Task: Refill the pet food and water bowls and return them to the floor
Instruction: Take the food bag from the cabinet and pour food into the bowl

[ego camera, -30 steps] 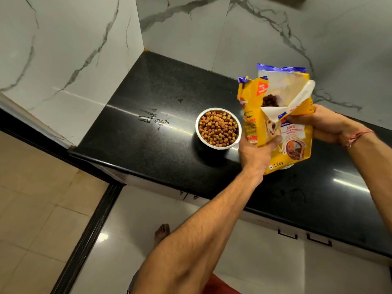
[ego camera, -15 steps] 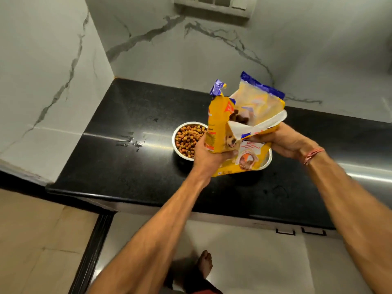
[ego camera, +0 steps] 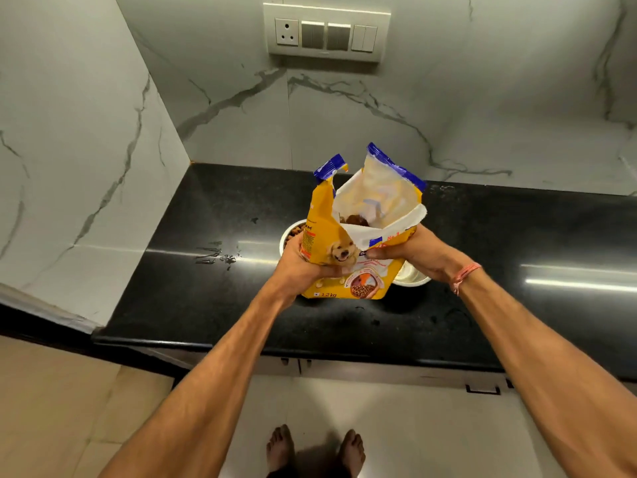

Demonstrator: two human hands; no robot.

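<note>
A yellow pet food bag [ego camera: 327, 243] with a torn-open top stands upright over the black counter [ego camera: 206, 298], brown kibble showing inside. My left hand [ego camera: 298, 269] grips its lower left side. My right hand [ego camera: 410, 253] holds the folded front flap at the right. Behind the bag on the left, a steel bowl [ego camera: 289, 236] full of kibble is mostly hidden. A second steel bowl [ego camera: 413, 276] peeks out under my right hand; its contents are hidden.
Water droplets [ego camera: 220, 255] lie on the counter left of the bowls. A switch panel [ego camera: 325, 32] is on the marble back wall, and a marble side wall closes the left end. Cabinet fronts and my bare feet [ego camera: 315, 450] are below the counter edge.
The view has tilted up and shifted right, so the bag now sits in front of the kibble bowl and hides most of it. Both hands have kept their hold on the bag.
</note>
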